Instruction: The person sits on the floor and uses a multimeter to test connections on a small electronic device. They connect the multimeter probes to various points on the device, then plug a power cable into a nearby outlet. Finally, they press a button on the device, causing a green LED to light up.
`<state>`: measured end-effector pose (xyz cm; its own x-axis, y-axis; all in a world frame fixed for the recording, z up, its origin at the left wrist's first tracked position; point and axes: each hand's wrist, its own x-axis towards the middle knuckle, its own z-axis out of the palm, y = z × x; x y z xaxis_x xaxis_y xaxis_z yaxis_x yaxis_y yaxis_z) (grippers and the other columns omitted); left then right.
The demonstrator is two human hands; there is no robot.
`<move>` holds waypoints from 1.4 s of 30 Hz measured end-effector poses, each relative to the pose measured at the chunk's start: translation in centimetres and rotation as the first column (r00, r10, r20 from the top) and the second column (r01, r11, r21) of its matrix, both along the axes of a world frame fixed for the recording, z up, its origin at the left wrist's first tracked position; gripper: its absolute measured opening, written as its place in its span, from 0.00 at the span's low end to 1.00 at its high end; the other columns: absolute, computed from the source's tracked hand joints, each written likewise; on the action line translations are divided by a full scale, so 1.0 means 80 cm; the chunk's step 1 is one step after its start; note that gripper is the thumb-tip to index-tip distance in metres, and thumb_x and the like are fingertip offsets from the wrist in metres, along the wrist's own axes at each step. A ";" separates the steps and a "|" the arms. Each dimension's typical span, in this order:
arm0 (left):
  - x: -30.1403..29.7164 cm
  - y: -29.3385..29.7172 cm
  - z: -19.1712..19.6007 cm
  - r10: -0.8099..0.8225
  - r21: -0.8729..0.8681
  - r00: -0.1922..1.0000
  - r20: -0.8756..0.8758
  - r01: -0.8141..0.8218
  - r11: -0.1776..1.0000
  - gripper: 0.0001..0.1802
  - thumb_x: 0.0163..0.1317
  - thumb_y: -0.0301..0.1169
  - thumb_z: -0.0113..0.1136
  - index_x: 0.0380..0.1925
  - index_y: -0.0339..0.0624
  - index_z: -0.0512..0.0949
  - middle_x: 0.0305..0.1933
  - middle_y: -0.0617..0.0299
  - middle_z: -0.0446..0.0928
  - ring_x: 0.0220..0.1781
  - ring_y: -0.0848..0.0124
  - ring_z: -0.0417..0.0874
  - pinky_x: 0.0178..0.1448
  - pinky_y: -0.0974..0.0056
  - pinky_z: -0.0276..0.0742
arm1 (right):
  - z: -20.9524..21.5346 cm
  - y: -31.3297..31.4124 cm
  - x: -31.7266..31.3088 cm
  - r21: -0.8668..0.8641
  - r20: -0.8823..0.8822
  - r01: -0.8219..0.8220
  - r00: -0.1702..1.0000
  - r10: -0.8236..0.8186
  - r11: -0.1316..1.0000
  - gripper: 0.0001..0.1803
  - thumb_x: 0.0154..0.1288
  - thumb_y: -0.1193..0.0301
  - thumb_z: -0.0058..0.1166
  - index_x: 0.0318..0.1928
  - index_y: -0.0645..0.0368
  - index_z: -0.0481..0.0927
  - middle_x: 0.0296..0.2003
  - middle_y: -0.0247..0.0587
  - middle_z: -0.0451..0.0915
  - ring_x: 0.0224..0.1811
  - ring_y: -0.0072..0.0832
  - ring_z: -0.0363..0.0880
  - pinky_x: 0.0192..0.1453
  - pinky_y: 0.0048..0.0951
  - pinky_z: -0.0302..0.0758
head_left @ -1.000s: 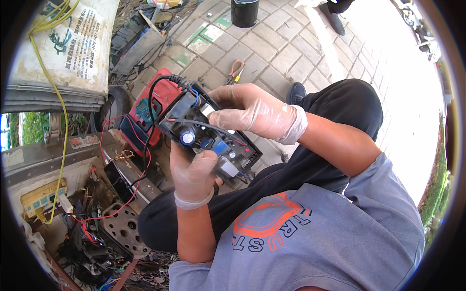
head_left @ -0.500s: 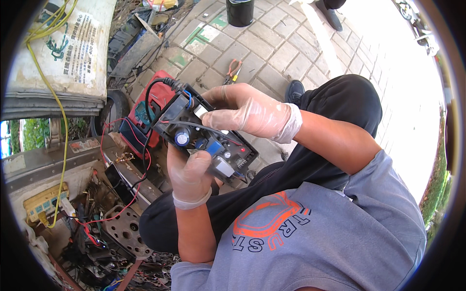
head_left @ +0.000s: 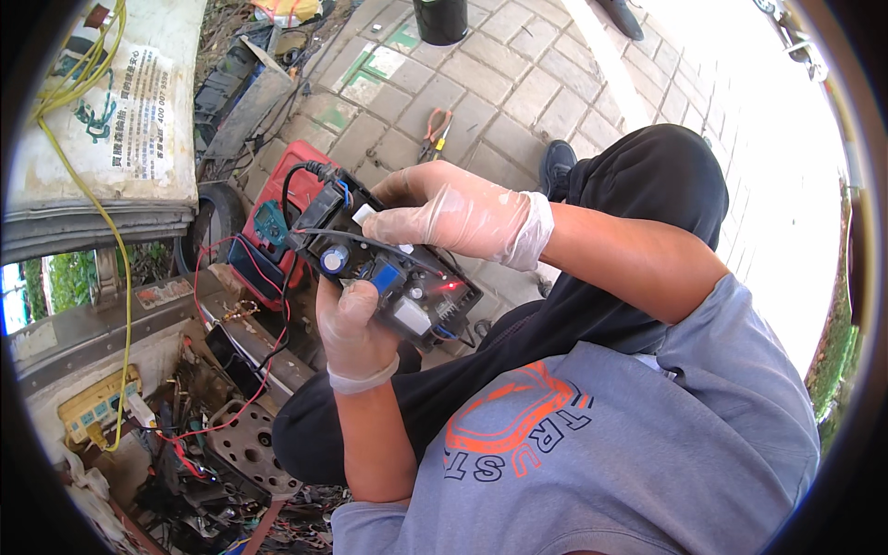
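Scrap (head_left: 242,111) lines the pavement's (head_left: 499,69) left edge; pliers (head_left: 435,129) and a bucket (head_left: 441,23) sit farther in. A red case (head_left: 301,153) is partly hidden behind the circuit box (head_left: 393,270), held aloft before the knees. The left hand (head_left: 356,338) pinches its near side, thumb on top; the right hand (head_left: 458,213) clasps its far side, palm down.
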<state>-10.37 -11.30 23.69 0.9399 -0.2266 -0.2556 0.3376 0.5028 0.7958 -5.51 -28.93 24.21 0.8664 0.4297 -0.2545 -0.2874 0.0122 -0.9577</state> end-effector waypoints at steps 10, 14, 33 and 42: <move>-0.001 -0.005 -0.001 -0.013 0.001 1.000 0.010 0.013 1.000 0.43 0.50 0.42 0.71 0.63 0.33 0.66 0.56 0.56 0.75 0.55 0.64 0.80 0.59 0.58 0.78 | -0.003 -0.006 -0.002 -0.001 0.019 0.013 1.000 -0.013 1.000 0.34 0.63 0.52 0.59 0.53 0.74 0.79 0.44 0.57 0.84 0.48 0.36 0.82 0.57 0.33 0.75; -0.001 -0.004 -0.002 -0.018 -0.016 1.000 0.007 0.018 1.000 0.43 0.50 0.42 0.72 0.63 0.33 0.66 0.55 0.56 0.76 0.55 0.64 0.80 0.59 0.58 0.79 | -0.005 -0.006 -0.002 -0.010 0.026 0.020 0.999 -0.020 1.000 0.34 0.63 0.52 0.59 0.53 0.74 0.79 0.44 0.57 0.84 0.48 0.36 0.83 0.57 0.33 0.75; 0.001 -0.005 -0.002 -0.017 -0.006 0.999 0.033 0.017 1.000 0.44 0.50 0.44 0.70 0.64 0.32 0.65 0.56 0.55 0.75 0.56 0.62 0.80 0.60 0.57 0.77 | 0.005 -0.005 0.001 -0.021 -0.032 -0.006 0.999 0.005 1.000 0.31 0.64 0.54 0.58 0.54 0.72 0.79 0.44 0.46 0.83 0.46 0.27 0.79 0.54 0.28 0.74; -0.001 -0.002 0.000 -0.034 -0.040 0.996 0.078 0.037 0.999 0.40 0.57 0.39 0.68 0.64 0.32 0.63 0.57 0.51 0.76 0.56 0.60 0.82 0.60 0.55 0.80 | 0.025 -0.009 0.000 0.036 -0.226 0.048 0.973 -0.039 0.998 0.34 0.63 0.50 0.60 0.55 0.69 0.80 0.42 0.45 0.82 0.39 0.28 0.80 0.43 0.30 0.78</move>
